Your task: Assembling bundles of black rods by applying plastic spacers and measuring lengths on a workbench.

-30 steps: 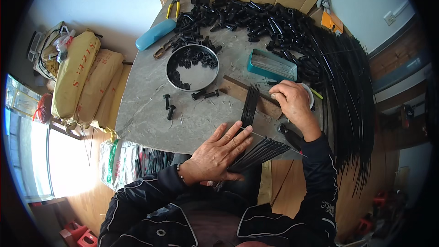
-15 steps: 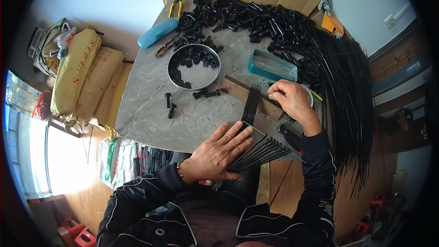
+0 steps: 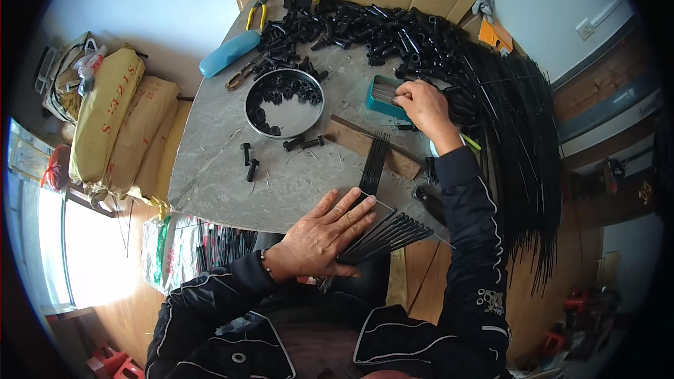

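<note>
My left hand (image 3: 319, 235) lies flat with its fingers stretched over a row of thin black rods (image 3: 397, 235) at the table's near edge. The rods fan out beside that hand. Their narrow ends (image 3: 376, 158) gather close together and reach over a flat wooden strip (image 3: 347, 137). My right hand (image 3: 427, 109) is at a small teal box (image 3: 385, 107), its fingertips bent down and pinched inside the rim. Thin pale pins (image 3: 383, 88) lie in the box. Whatever the fingertips hold is too small to make out.
A round metal bowl (image 3: 248, 114) holds small black rings. Behind it spreads a heap of black tubular parts (image 3: 365, 20). Long black rods (image 3: 523, 161) hang over the right edge. A blue case (image 3: 229, 54), yellow-handled pliers (image 3: 258, 14) and a black-handled tool (image 3: 430, 203) lie around.
My right hand has moved away from me, from above the wooden strip to the teal box. My left hand stays flat on the rods. The whole view has shifted slightly.
</note>
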Tool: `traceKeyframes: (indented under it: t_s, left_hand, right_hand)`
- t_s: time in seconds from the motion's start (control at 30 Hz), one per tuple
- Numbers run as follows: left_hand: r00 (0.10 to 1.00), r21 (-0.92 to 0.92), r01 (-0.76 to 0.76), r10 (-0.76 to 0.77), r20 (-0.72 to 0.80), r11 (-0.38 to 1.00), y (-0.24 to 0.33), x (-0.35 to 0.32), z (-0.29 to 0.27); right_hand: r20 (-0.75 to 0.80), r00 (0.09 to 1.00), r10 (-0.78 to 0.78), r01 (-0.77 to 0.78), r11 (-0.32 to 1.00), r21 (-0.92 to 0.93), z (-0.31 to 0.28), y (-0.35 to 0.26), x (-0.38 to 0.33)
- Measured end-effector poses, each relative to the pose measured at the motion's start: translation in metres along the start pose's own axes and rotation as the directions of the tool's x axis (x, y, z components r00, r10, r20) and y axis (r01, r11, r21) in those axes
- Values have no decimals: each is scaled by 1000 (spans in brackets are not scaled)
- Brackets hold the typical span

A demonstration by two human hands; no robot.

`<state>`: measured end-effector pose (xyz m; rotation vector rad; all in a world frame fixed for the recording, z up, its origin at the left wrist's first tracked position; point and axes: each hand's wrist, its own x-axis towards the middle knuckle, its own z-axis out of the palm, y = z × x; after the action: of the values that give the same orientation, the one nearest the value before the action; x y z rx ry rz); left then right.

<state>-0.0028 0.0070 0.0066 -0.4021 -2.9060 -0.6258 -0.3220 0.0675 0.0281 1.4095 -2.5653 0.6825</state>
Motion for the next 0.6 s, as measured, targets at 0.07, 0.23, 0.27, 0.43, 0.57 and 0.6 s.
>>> traceKeyframes:
  t_s: [0.07, 0.23, 0.27, 0.43, 0.57, 0.6]
  left_hand:
    - [1000, 5, -11, 11, 1, 1000, 4, -5, 1]
    - [1000, 3, -23, 23, 10, 1000, 6, -9, 1]
    - [1000, 3, -19, 19, 11, 1000, 6, -9, 1]
    - [1000, -10, -5, 5, 7, 1000, 5, -9, 2]
    - [1000, 14, -4, 4, 19, 1000, 6, -8, 1]
    - [1000, 15, 2, -2, 14, 1000, 6, -9, 1]
  right_hand:
    - [67, 997, 27, -19, 993, -116, 4, -3, 4]
    - [-47, 999, 1, -2, 1000, -29, -7, -11, -4]
    - [-47, 999, 4, -5, 999, -32, -10, -11, -8]
    - [-388, 881, -270, 285, 958, -19, -33, -24, -32]
    - [-194, 962, -192, 222, 963, 152, -25, -29, -67]
    - [-194, 962, -191, 222, 963, 153, -23, -28, -66]
